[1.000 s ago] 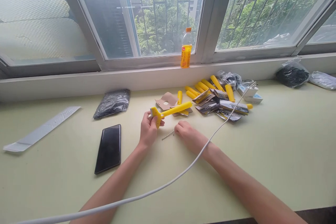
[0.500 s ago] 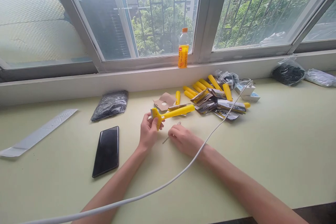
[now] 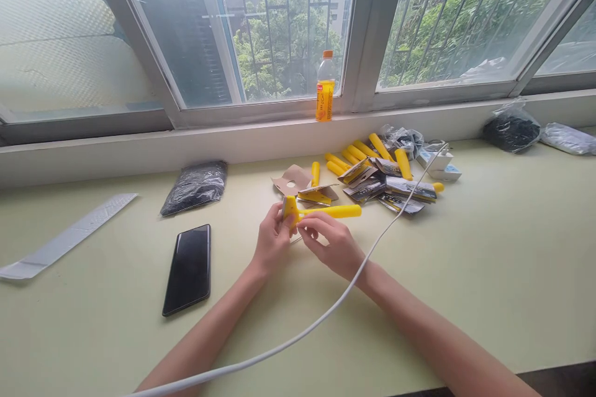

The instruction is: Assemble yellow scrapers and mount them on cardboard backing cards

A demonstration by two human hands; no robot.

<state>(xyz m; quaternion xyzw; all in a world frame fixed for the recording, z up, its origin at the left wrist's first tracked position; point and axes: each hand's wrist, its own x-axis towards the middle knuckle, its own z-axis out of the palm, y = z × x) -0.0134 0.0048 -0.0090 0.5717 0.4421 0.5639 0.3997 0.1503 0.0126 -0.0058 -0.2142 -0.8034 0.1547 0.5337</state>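
A yellow-handled scraper (image 3: 328, 211) is held at its head by my left hand (image 3: 274, 237), its handle pointing right. The fingers of my right hand (image 3: 331, 242) are pinched together close against the scraper, where the head meets the handle. Below these fingertips a short length of a thin metal rod (image 3: 296, 240) shows; the rest of it is hidden by my right hand, which appears to keep hold of it. Just behind the scraper lie an opened brown card (image 3: 291, 181) with a round hole and another yellow-handled scraper (image 3: 315, 173) in its packaging.
Several packaged yellow-handled scrapers (image 3: 365, 167) are heaped at the back right. A white cable (image 3: 298, 336) crosses over my right forearm. To the left are a black phone (image 3: 187, 270), a dark bagged pack (image 3: 194, 187) and a grey strip (image 3: 69, 234). An orange-capped bottle (image 3: 325, 96) stands on the sill.
My left hand has moved slightly right, bringing the scraper along and turning it. My right hand has risen, and its fingertips have come up to the scraper. The rod now lies at a shallower angle.
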